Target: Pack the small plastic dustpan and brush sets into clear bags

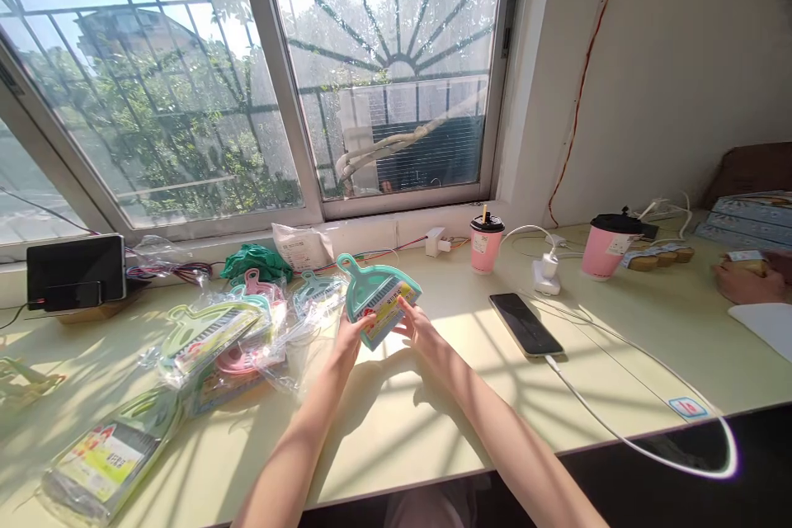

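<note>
Between my two hands, a little above the table, is a teal mini dustpan with a yellow printed label and a hanging loop at its top. My left hand grips its lower left side, thumb on the front. My right hand holds the right side of the label, with some fingers behind it. To the left lies a pile of similar dustpan sets in clear wrappers, among them a pale green one and a pink one. Nearer the front edge rests another wrapped green set.
A phone on a white charging cable lies to the right. Two pink cups with black lids and a power adapter stand behind it. A tablet is at far left. Another person's hand shows at far right.
</note>
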Available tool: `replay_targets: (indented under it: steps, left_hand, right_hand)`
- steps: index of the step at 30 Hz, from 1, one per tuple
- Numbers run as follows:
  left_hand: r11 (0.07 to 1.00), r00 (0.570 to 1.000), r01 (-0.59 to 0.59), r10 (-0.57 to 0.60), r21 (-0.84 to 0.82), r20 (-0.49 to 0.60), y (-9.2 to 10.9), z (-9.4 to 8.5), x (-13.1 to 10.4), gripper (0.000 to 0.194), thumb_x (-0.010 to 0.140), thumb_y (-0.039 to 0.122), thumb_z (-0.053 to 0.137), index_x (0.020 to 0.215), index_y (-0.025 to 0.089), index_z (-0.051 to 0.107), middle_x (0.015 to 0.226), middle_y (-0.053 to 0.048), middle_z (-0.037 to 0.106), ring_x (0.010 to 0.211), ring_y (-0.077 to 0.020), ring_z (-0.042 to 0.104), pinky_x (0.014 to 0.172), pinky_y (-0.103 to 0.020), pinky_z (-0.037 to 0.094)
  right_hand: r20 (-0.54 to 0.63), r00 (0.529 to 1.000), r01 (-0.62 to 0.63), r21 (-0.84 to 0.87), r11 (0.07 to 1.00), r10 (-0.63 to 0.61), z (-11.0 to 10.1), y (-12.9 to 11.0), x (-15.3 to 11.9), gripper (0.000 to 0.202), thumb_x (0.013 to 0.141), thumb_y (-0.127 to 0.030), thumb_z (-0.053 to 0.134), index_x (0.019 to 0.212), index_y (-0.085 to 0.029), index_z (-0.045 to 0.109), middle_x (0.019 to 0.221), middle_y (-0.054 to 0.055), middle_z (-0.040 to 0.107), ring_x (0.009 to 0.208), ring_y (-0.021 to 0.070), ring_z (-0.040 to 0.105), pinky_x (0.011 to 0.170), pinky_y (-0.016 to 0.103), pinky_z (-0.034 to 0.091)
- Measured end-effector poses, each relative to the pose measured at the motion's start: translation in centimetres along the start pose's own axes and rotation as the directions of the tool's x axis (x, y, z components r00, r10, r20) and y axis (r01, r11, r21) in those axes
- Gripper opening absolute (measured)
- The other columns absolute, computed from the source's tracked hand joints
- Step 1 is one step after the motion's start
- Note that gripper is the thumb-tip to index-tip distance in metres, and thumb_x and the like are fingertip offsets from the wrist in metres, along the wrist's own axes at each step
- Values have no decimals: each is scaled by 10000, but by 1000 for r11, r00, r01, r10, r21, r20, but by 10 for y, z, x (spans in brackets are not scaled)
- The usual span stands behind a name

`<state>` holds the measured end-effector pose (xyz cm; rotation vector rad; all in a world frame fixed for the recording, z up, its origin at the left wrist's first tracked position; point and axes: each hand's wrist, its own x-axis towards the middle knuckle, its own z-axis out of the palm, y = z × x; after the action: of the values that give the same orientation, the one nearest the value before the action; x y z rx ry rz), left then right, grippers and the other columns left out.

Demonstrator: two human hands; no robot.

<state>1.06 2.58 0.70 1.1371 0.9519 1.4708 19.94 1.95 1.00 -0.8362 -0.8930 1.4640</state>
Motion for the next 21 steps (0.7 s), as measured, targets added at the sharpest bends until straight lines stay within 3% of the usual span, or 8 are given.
replay_targets:
  steps: [3,6,11,21]
  left_hand:
    - [999,1000,26,-25,35,-11,2,-1,-4,654,561,613,1178,1012,315,809,1016,-114,894,1147,-491,855,1118,-666,668]
    - [998,999,40,-39,54,-12,0,0,-7,635,562,586,1156,1007,324,787,991,-87,878,1132,-461,853,1099,-639,677]
    - [998,998,59,-58,21,-25,0,4,-8,645,550,556,1167,1023,336,786,1040,-72,897,1173,-464,854,1166,-662,667]
    - [998,998,57,-57,10,-3,5,9,-7,611,566,519,1141,1015,336,769,1122,-130,886,1282,-510,801,1206,-692,598]
  right_hand:
    - [-74,993,-92,74,993,97,0,15,6,392,727,-385,1081,967,-302,782,963,63,908,1034,383,924,1015,554,764]
    - [-124,985,-105,103,989,118,-3,23,13,366,698,-298,1062,909,-280,763,907,54,907,932,362,934,987,531,788]
    - [-152,980,-112,98,989,126,-7,22,17,306,709,-256,1016,908,-275,785,884,49,918,916,360,938,928,507,797]
    - [-105,991,-74,77,994,82,-6,12,10,314,712,-279,1044,923,-267,810,880,48,901,1020,400,943,1039,566,779]
